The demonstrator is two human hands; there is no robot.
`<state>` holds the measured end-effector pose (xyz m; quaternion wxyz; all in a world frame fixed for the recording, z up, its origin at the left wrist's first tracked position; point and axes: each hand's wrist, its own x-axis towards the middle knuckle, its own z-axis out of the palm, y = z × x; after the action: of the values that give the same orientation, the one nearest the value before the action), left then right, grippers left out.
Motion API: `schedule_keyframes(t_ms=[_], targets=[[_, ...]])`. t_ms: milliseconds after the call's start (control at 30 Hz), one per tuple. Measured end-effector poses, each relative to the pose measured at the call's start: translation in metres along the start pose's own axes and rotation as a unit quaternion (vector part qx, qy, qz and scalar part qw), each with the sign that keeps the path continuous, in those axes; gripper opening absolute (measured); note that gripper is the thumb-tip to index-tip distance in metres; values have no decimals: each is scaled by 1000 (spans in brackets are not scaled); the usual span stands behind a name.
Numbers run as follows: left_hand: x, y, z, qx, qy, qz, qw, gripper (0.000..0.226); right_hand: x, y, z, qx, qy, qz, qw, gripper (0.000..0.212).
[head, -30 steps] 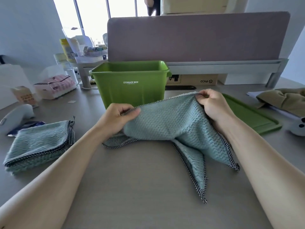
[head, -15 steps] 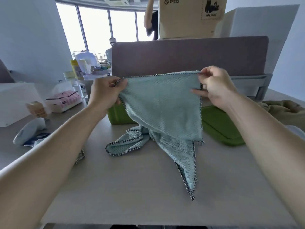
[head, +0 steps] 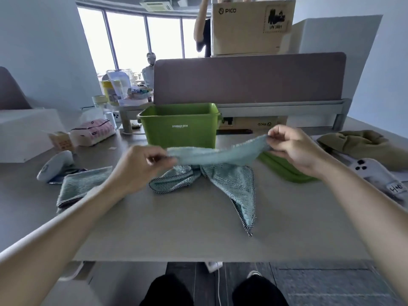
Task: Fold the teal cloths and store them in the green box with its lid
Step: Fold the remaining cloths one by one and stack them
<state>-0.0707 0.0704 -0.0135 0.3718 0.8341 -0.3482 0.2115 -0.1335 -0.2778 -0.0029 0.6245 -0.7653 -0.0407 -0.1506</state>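
A teal cloth (head: 223,164) with a checkered hem is stretched between my hands just above the table, its lower corners trailing on the tabletop. My left hand (head: 141,166) pinches its left corner and my right hand (head: 291,149) pinches its right corner. Behind it stands the open green box (head: 180,125), lid off. The green lid (head: 284,171) lies flat on the table to the right, partly under my right hand. A second teal cloth (head: 81,184), folded, lies at the left of the table.
A white handheld device (head: 55,165) and a pink tissue pack (head: 92,131) sit at the left. An olive cloth (head: 362,144) and a white controller (head: 375,173) lie at the right. A grey divider panel (head: 249,78) stands behind the box. The table's near edge (head: 198,259) is close.
My hands have lowered the cloth's top edge from in front of the divider down toward the table and spread it wider. The view has tilted down, so the box shows again.
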Motion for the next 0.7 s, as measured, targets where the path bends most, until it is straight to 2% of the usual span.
schedule_keyframes(t_ms=[100,167,300,467,600,700], targets=[[-38,-15,6,21,-58,47,997,49,-28,16,-9,-66,-68,24,995,20],[-54,-20,10,14,-73,55,996,57,-43,19,-12,-92,-108,32,989,18],[-69,-11,12,-19,-106,87,990,51,-62,16,-16,-136,-169,56,975,19],[-68,6,7,-42,-216,44,975,49,-74,5,-17,-189,-228,76,952,18],[-60,9,11,-118,-209,-35,970,28,-73,5,-15,-191,-225,86,952,29],[-51,2,16,-136,-184,-81,970,33,-67,13,-12,-212,-204,71,953,33]])
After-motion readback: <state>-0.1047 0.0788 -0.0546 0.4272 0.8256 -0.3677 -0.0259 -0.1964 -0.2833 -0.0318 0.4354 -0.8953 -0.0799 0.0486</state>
